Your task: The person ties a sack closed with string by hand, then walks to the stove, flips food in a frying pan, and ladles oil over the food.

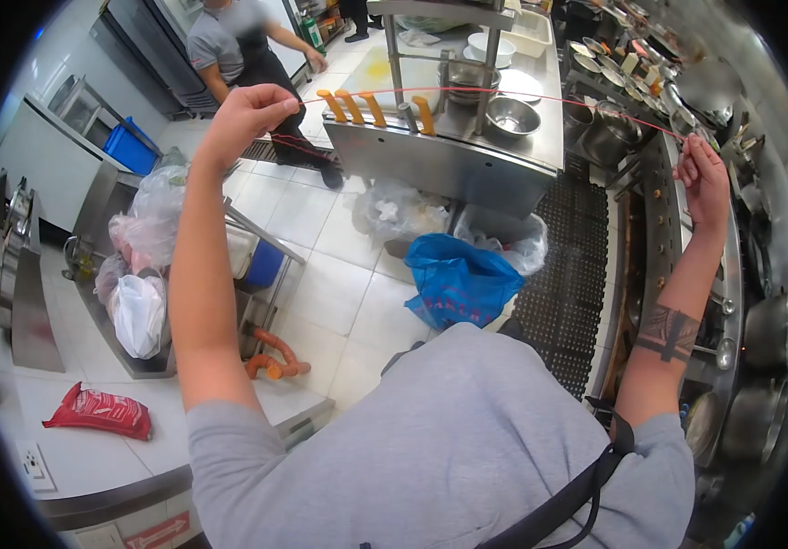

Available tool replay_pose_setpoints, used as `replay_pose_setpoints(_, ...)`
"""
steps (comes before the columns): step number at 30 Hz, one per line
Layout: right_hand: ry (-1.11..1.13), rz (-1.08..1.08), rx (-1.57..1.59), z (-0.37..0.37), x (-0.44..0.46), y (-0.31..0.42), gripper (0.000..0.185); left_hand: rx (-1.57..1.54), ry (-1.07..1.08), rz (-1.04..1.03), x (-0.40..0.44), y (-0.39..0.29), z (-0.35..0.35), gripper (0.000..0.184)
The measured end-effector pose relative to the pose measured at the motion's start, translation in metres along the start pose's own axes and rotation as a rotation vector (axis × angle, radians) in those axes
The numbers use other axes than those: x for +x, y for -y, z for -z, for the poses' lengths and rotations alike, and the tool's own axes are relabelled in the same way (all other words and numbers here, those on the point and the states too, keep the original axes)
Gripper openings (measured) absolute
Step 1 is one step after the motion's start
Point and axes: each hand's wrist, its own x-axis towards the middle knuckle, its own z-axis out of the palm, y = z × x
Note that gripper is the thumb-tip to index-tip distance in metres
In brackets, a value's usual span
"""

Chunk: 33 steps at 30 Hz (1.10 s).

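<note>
A thin red string (550,96) runs nearly taut across the view between my raised, spread arms. My left hand (257,112) pinches one part of it between thumb and fingertips, and a loose length hangs below that hand. At the other side, my right hand (705,174) is closed on the string with curled fingers, beside the stove. Behind the string, several orange-handled knives (373,110) stand in a slot along the edge of the steel counter (440,165). A blue plastic bag (463,279) stands on the floor in front of me.
Another person (243,55) stands at the back left. Metal bowls (513,117) sit on the counter. Lined trash bins (504,238) stand below it, beside a black rubber mat (568,238). Plastic bags (142,306) fill the left sink area; a red packet (99,412) lies on the left counter.
</note>
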Motion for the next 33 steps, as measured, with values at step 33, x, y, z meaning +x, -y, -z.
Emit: replay_pose_setpoints(33,0.723,0.137,-0.258,-0.222,-0.031,-0.072,0.018,-0.412,0.26,-0.145,-0.003,-0.045,-0.149,0.022)
